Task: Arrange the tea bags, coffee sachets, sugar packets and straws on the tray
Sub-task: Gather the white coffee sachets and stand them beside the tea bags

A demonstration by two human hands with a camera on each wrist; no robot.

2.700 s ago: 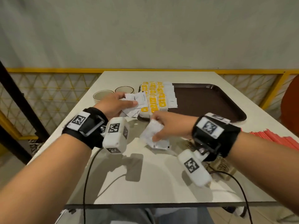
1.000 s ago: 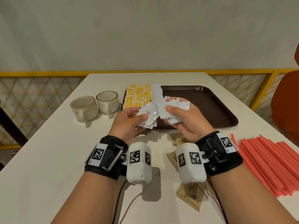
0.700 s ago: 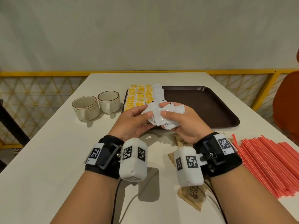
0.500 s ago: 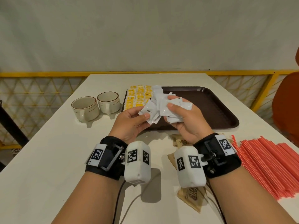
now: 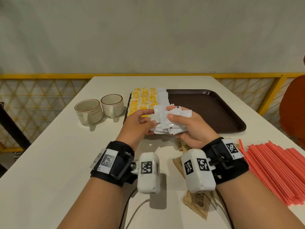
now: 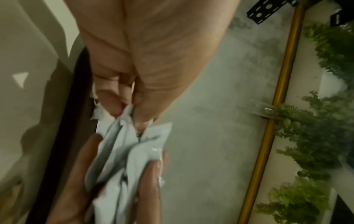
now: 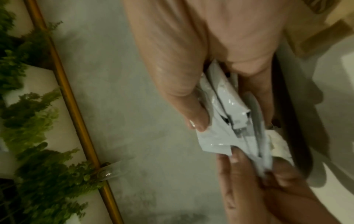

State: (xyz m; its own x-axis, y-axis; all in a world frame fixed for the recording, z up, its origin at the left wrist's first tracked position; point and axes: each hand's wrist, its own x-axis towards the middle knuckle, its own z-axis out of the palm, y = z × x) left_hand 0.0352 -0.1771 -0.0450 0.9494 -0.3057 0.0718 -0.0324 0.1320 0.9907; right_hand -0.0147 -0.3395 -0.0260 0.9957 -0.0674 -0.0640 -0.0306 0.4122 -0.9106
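At frame centre I hold white sachets: right hand clamped, left hand pinching one; next, I judge, laying it on the tray.

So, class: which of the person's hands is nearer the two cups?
Left. The left hand is just right of the cups, apart from them; the right hand lies farther right, beyond the left.
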